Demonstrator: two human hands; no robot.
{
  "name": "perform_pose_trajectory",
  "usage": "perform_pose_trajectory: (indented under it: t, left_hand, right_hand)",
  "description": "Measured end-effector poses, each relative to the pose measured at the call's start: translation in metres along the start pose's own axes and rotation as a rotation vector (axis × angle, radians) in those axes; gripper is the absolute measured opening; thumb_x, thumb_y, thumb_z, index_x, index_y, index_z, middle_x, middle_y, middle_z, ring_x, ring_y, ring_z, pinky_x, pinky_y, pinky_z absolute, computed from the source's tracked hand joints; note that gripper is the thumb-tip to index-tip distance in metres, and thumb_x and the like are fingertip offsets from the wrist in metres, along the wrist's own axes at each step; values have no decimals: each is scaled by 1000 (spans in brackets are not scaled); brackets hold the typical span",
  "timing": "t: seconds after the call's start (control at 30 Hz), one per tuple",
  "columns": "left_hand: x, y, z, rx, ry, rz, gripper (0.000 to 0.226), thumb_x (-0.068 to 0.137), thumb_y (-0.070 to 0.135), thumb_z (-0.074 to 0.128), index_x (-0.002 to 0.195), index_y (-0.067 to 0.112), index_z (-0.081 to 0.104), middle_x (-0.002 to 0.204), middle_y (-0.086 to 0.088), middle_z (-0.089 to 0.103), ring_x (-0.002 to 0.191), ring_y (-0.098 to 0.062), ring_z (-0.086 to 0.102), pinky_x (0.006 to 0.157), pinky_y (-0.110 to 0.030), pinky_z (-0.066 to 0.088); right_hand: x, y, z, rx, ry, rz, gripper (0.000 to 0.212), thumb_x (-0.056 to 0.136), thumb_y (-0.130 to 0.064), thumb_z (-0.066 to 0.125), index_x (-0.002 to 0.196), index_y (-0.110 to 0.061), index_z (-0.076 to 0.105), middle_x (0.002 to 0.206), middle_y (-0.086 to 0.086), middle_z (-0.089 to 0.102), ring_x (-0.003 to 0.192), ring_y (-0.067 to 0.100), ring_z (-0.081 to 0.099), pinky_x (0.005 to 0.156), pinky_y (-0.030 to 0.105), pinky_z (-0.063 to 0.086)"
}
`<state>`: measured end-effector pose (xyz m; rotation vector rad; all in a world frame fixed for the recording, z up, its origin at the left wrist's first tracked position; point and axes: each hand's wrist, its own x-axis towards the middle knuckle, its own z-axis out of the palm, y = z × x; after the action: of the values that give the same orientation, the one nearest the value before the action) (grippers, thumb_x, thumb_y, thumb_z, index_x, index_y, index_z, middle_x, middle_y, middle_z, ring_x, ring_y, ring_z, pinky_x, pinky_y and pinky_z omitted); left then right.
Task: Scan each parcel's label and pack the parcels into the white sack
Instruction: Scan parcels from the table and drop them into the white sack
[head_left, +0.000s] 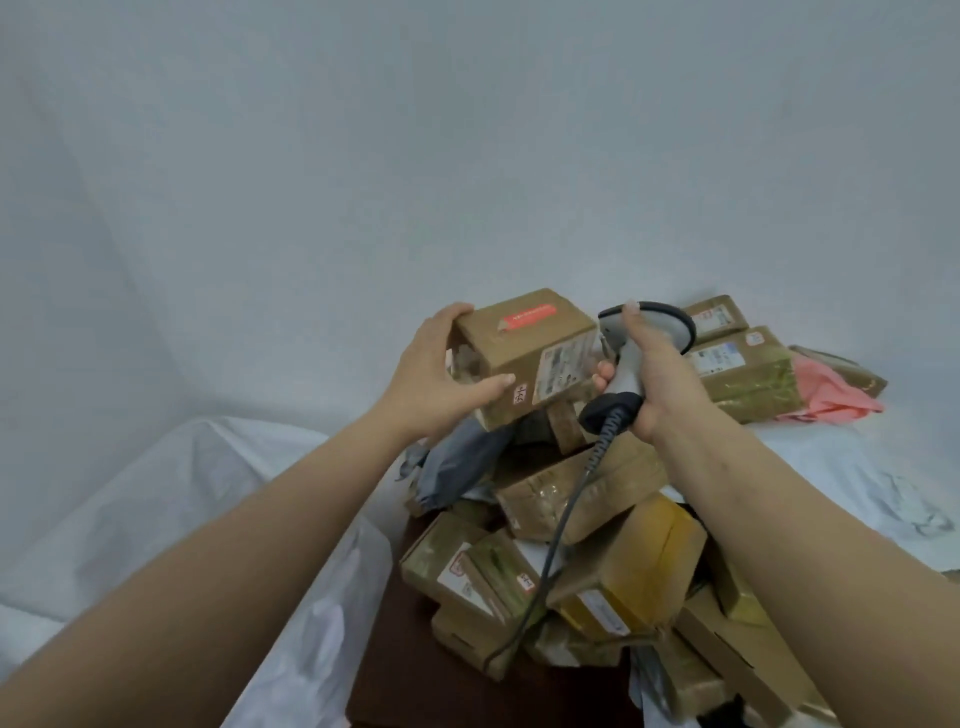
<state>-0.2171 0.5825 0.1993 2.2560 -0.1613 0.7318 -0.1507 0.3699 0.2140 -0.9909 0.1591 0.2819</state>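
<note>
Head view: left hand (434, 371) grips a small cardboard parcel (524, 353), thumb on the near face, fingers curled over the far top edge. Parcel held raised above the heap and tilted so the white shipping label (563, 371) on its right side faces the scanner. Right hand (657, 374) is wrapped round the grip of a grey handheld barcode scanner (636, 353), head close beside the label; coiled cable (558, 545) trails down over the pile. Judgement: scan step in hand, label presented square to the reader to get a clean read. Remaining parcels (582, 561) heaped on the dark desk (415, 670) below, more boxes (743, 371) at far right beside a pink bag (831, 392). White sack (306, 597) lies at lower left, near the left forearm, within easy reach for packing; its mouth not clearly visible
</note>
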Motion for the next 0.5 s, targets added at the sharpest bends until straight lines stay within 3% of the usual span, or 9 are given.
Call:
perform_pose_trajectory:
  t: [0.1,0.2,0.27,0.37,0.5]
  left_hand:
    - [-12,2,-17,-290,65,-361,67,73,40,79,129,16,51,120,-4,58,106,-16,59,79,-33,57]
    - [-23,0,-32,-445,44,-546,54,83,37,73,125,8,55,119,-11,60,100,-17,63,66,-37,60]
    - [-30,-2,-41,-525,50,-583,52,83,39,70,121,5,58,112,-10,65,98,-19,65,72,-44,60]
    - [-41,-7,-55,-653,31,-598,26,94,26,61,110,5,61,92,-5,67,89,-19,63,78,-44,59]
    - [-58,-28,-74,-593,-104,-656,35,93,21,63,122,4,57,110,-12,67,97,-19,65,84,-38,57]
  right_hand:
    - [-9,5,5,-30,-29,5,59,81,-42,77,121,-7,52,89,15,65,40,10,53,43,23,48]
    - [-18,10,14,-63,-46,-7,49,85,-33,76,118,-6,53,109,25,67,40,10,56,42,22,49]
    - [-23,15,20,-81,-28,-4,50,85,-27,76,122,-4,52,95,19,68,42,11,58,41,21,49]
    - [-29,24,33,-129,-6,-18,45,84,-23,77,118,-2,56,74,11,61,47,13,57,41,22,48]
    - [-35,43,60,-188,-81,24,31,86,-23,75,104,-3,60,68,9,59,39,11,53,39,21,47]
